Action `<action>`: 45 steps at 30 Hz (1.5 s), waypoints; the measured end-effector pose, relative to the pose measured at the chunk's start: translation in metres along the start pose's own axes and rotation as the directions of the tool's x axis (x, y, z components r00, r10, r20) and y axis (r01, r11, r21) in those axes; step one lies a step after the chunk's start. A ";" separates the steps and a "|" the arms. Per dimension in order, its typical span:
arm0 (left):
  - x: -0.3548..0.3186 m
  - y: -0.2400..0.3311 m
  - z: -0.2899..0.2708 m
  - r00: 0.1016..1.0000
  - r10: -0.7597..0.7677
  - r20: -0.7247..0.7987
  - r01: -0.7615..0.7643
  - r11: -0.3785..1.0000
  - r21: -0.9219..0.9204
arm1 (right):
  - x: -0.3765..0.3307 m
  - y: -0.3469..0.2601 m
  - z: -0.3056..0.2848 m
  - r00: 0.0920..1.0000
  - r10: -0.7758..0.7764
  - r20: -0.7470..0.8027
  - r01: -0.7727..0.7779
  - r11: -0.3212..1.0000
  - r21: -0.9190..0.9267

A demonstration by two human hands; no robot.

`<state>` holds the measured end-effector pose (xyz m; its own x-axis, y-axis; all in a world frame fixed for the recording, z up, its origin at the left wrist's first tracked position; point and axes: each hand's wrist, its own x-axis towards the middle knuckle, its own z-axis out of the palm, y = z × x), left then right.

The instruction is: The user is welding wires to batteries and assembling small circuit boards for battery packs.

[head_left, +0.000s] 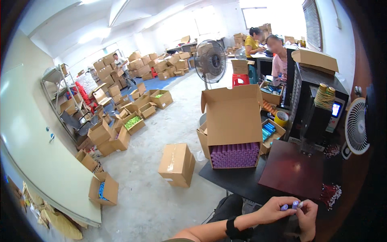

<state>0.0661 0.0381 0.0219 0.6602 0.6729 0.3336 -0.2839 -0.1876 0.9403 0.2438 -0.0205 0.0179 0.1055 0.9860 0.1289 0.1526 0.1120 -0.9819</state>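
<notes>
Low at the right, my left hand [271, 211] has its fingers closed around two purple battery cells [295, 204], their ends pointing up between the fingers. My right hand [308, 221] meets it there, thumb and fingers pinched at the nearer cell's end. A small whitish piece shows at that pinch, too small to name. Past my hands, an upright cardboard box [231, 117] with its lid raised holds rows of purple battery cells [236, 155]. A dark red board [292, 166] lies on the black table [225, 177] beyond my hands.
A black machine [318, 97] with a lit screen and wire spools [325, 97] stands behind the board. Bundles of red-and-white wires [331, 195] lie right of it, near a white fan [356, 126]. Blue cells [268, 131] fill another box. Co-workers sit beyond; cartons [176, 164] stand on the floor.
</notes>
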 end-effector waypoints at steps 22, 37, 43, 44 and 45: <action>0.006 -0.008 -0.003 0.995 -0.086 -0.042 0.089 0.995 0.052 | -0.007 0.016 -0.042 0.986 -0.020 -0.163 0.032 0.997 0.070; 0.010 -0.017 0.001 0.994 -0.106 -0.033 0.109 0.989 0.097 | -0.002 0.014 -0.044 0.987 -0.042 -0.154 0.051 0.997 0.055; 0.014 -0.024 0.001 0.995 -0.085 -0.043 0.090 0.987 0.135 | 0.000 0.021 -0.049 0.986 -0.039 -0.159 0.048 0.998 0.051; 0.014 -0.024 0.001 0.995 -0.090 -0.043 0.095 0.987 0.132 | 0.000 0.024 -0.050 0.990 -0.040 -0.137 0.044 0.999 0.025; 0.015 -0.023 0.000 0.993 -0.111 -0.047 0.115 0.987 0.109 | 0.000 0.024 -0.050 0.990 -0.034 -0.138 0.038 0.999 0.025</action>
<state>0.0827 0.0521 0.0056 0.6542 0.7225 0.2238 -0.1284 -0.1855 0.9742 0.2963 -0.0235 0.0012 0.2346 0.9552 0.1803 0.1315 0.1526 -0.9795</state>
